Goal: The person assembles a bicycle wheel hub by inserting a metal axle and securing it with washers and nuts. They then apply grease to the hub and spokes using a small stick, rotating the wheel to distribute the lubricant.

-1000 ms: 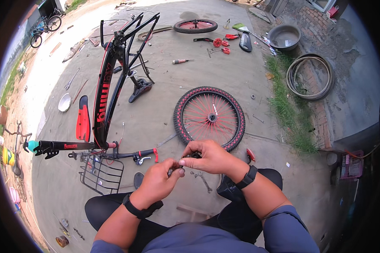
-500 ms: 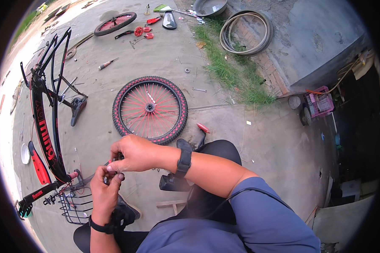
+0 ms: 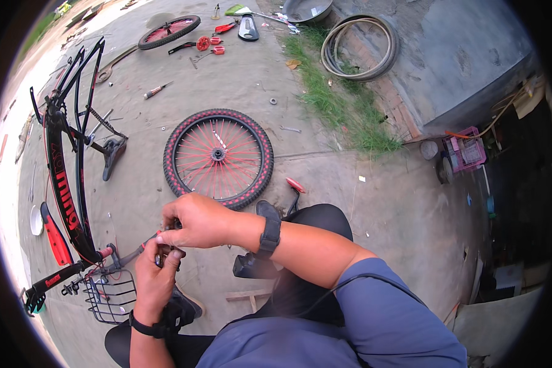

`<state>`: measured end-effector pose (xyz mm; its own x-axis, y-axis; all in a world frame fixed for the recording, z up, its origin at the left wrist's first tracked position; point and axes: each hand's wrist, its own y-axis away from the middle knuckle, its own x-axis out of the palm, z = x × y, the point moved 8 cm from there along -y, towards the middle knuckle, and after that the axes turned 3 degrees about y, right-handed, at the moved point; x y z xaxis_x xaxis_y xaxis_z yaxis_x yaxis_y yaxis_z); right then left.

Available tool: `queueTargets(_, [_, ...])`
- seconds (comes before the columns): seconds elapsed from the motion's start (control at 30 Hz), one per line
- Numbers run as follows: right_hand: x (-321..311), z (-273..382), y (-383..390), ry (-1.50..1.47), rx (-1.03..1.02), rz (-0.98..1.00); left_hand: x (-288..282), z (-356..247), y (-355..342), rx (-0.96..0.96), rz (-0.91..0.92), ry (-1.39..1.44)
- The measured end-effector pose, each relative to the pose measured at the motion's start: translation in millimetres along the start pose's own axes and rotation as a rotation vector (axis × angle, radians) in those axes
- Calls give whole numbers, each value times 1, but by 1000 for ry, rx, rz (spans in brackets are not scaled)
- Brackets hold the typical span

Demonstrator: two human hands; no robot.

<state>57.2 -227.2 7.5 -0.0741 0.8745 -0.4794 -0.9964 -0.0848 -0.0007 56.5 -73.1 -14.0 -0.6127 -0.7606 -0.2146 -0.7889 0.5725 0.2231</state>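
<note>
My left hand and my right hand meet in front of my knees, fingers closed on a small dark metal part. Most of that part is hidden by the fingers, so its kind does not show. The right hand is above and slightly to the right of the left, their fingertips close together. Just beyond the right hand, a bicycle wheel with a black and red tyre and red spokes lies flat on the ground. To the left, a black and red bicycle frame stands upside down on its saddle.
A wire basket is at the frame's handlebar end. A red and black mudguard lies by the frame. Farther off are a screwdriver, a second wheel, red pedals, a spanner and bare tyres. A wooden piece lies near my foot.
The hands stay together and have shifted very slightly to the right. Their fingers have turned a little around the small dark part. Nothing else has visibly moved.
</note>
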Motion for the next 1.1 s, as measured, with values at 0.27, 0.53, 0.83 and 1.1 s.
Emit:
queueTargets(0.27, [6,-1,-3,-75,-26,36,-6,1,2,13,-65,19])
queueTargets(0.53, [9,0,-4,-122,-59,90,-7,-8,4,0,12,-95])
queueTargets(0.83, [10,2,-3,-119,-59,89,-15,-5,4,69,-114,-166])
queueTargets(1.1, [13,-1,-3,-140,-28,108,-9,-7,3,30,-27,-71])
